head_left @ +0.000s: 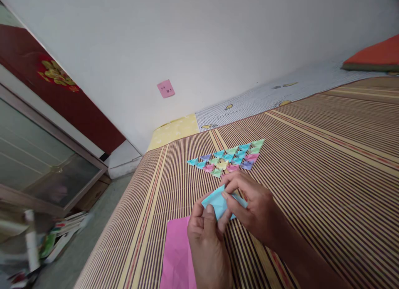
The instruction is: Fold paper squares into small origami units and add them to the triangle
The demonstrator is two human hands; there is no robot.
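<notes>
A light blue sheet of paper (217, 202) is held between both of my hands, just above a striped bamboo mat (327, 164). My left hand (205, 239) pinches its lower left part with thumb and fingers closed. My right hand (249, 204) grips its upper right edge, fingers curled over the paper. Just beyond my hands, several small folded paper triangles (229, 160) in blue, green, pink, yellow and purple lie in a triangular arrangement on the mat. A pink paper sheet (176, 251) lies flat on the mat under my left hand.
A white wall with a pink sticky note (166, 89) runs behind the mat. A red and green cushion (374, 56) lies at the far right. On the floor to the left are a glass-fronted cabinet (46, 164) and scattered books (62, 235).
</notes>
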